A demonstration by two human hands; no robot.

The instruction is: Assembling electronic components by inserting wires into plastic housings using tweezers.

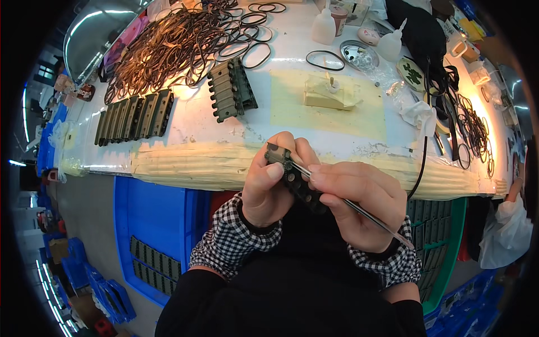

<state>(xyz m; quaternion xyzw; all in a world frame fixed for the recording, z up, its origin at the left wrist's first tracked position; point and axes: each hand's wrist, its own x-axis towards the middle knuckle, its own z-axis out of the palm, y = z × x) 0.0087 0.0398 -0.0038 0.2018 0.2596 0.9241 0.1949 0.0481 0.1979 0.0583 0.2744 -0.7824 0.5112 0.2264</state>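
My left hand (270,175) grips a short dark green-brown toothed rail piece (306,194), with the fingers wrapped round its upper end and the thumb on its side. In my right hand (365,196) is a thin metal pick-like tool (387,229), pinched between thumb and fingers. Its thin tip meets the rail near the left fingers; the flattened other end sticks out past the right palm. Both hands are just off the table's padded front edge (196,165). Beyond them stand stacked similar rails (231,90), with a row of more rails (135,118) at the left.
A large heap of dark rubber rings (174,50) covers the back left. A pale yellow block (330,94) sits mid-table, behind it white squeeze bottles (323,27) and a metal dish (359,55). A black cable (421,168) hangs over the edge. Below are blue (149,210) and green (456,247) bins with rails.
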